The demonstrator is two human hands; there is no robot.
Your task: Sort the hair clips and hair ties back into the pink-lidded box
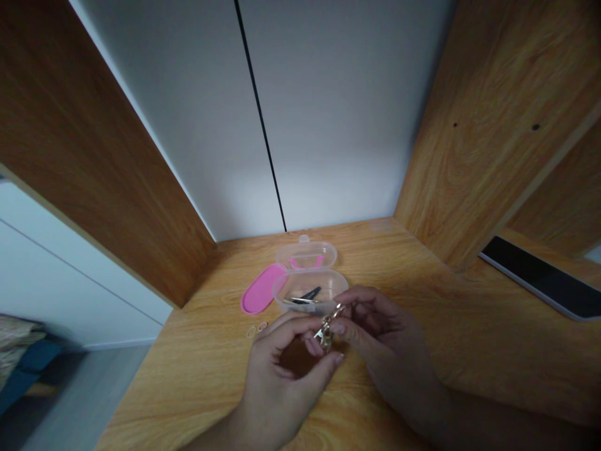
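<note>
A small gold-coloured keychain (325, 332), with a clasp or ring at its upper end, is held up between my two hands in front of the clear box. My left hand (286, 369) curls around its lower part, fingertips behind it and thumb in front. With thumb and fingers, my right hand (380, 332) pinches the upper end. Just beyond the hands stands the clear plastic box (335, 283), its hinged lid (282, 255) folded back. A dark slim tool (310, 294) and a thin metallic piece lie inside; their exact kinds are unclear.
A pink oval tray or lid (263, 290) leans against the box's left side. Two small rings (252, 331) lie on the wooden surface (188, 376) near my left hand. A dark-screened phone (539, 275) lies at the right. Wooden panels rise on both sides, a white panel behind.
</note>
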